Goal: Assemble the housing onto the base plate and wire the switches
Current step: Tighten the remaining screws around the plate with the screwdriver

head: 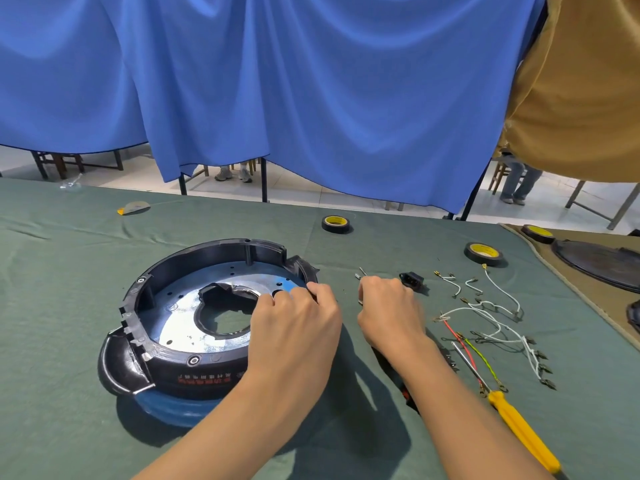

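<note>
Mid-worktop (69, 271), your left hand (294, 317) grips the black round plastic housing (145, 292) over the silver metal base plate (180, 317). Your right hand (388, 306) pinches small metal fasteners (360, 273), which could slip and scatter.

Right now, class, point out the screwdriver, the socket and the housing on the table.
screwdriver (523, 433), head view, on its yellow handle.
socket (411, 280), head view, on its black body.
housing (221, 251), head view, on its far wall.

The location is a curtained assembly workstation in a shared workroom. A cloth-covered table (69, 289) carries tape rolls (336, 227), terminal-fitted wire leads (495, 323) and a screwdriver (526, 433); a blue curtain (311, 81) screens off further tables (620, 209) and chairs (57, 164).
</note>
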The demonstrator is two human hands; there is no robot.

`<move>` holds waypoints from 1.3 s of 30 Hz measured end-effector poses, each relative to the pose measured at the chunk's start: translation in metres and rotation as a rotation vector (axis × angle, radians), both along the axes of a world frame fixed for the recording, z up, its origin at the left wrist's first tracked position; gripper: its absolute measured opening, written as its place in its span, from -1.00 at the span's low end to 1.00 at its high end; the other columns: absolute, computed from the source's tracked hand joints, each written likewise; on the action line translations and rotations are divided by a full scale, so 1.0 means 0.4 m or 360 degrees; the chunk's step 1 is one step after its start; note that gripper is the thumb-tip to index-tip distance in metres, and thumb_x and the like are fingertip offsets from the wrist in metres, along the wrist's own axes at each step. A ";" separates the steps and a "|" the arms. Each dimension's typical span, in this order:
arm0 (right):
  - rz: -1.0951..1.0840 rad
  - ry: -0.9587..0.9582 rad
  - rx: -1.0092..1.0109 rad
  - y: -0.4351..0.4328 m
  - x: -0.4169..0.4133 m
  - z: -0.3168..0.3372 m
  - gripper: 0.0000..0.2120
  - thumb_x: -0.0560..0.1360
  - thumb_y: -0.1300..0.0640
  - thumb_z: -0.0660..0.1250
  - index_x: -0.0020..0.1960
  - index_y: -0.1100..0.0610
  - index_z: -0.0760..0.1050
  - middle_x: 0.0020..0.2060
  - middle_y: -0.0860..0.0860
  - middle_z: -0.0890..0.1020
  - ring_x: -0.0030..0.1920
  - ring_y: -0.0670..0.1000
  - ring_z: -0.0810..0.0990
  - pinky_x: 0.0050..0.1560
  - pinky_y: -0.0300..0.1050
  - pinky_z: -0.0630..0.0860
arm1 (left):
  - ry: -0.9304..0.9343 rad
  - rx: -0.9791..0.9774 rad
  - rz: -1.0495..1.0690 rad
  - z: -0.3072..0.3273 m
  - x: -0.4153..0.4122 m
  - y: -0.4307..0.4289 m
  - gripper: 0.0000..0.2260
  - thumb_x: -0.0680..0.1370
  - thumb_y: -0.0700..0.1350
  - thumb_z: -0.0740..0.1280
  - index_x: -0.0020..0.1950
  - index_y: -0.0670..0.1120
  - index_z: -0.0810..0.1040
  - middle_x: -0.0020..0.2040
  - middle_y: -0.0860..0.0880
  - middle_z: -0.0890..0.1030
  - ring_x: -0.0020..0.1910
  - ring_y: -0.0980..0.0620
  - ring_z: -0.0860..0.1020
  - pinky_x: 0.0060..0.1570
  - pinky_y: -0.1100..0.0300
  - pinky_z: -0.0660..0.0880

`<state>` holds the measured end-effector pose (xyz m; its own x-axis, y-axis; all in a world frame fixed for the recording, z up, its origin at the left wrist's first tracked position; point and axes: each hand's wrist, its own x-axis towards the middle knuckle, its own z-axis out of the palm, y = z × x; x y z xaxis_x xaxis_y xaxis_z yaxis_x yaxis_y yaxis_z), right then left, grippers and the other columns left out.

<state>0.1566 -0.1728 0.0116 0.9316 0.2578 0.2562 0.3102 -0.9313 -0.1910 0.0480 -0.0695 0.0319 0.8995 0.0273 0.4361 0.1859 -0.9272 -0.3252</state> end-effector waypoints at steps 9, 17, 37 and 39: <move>0.0128 0.0356 0.1020 0.028 -0.019 0.021 -0.78 0.54 0.29 0.23 0.03 0.02 0.55 -0.10 0.01 0.62 -0.10 0.01 0.57 -0.20 -0.16 0.45 | 0.0332 -0.0279 0.0062 0.000 0.013 0.026 -0.34 0.51 0.06 0.38 0.34 -0.09 -0.01 0.14 -0.22 0.40 -0.30 -0.12 0.32 -0.40 0.12 0.11; 0.0145 0.0443 0.1362 0.032 -0.053 0.021 -0.78 0.51 0.29 0.30 -0.04 -0.02 0.57 -0.23 -0.09 0.60 -0.17 -0.02 0.63 -0.05 0.05 0.63 | 0.0759 -0.0793 -0.0036 0.054 0.009 0.079 -0.16 0.43 0.11 0.48 0.38 0.08 -0.12 -0.20 -0.02 0.33 -0.25 -0.05 0.35 -0.18 0.03 0.40; -0.0066 0.0749 0.2123 -0.019 -0.116 0.016 -0.80 0.55 0.40 0.19 -0.01 0.13 0.48 -0.07 0.12 0.56 -0.27 0.01 0.65 -0.26 -0.18 0.57 | 0.0616 -0.0887 -0.0013 0.046 0.004 0.084 -0.27 0.38 0.09 0.51 0.29 0.14 0.03 -0.27 0.00 0.43 -0.34 -0.01 0.41 -0.31 0.08 0.45; -0.0087 0.0778 0.2164 -0.022 -0.124 0.017 -0.81 0.55 0.40 0.19 -0.01 0.16 0.48 -0.06 0.13 0.56 -0.29 0.01 0.64 -0.27 -0.19 0.57 | 0.0615 -0.0972 -0.0020 0.055 0.006 0.090 -0.29 0.36 0.10 0.52 0.24 0.15 0.06 -0.23 -0.01 0.48 -0.26 -0.08 0.49 -0.21 0.01 0.52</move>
<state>0.1069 -0.1817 0.0185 0.9966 0.0402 -0.0714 -0.0732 0.0459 -0.9963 0.0506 -0.0333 0.0538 0.9882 0.1530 -0.0028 0.1501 -0.9658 0.2113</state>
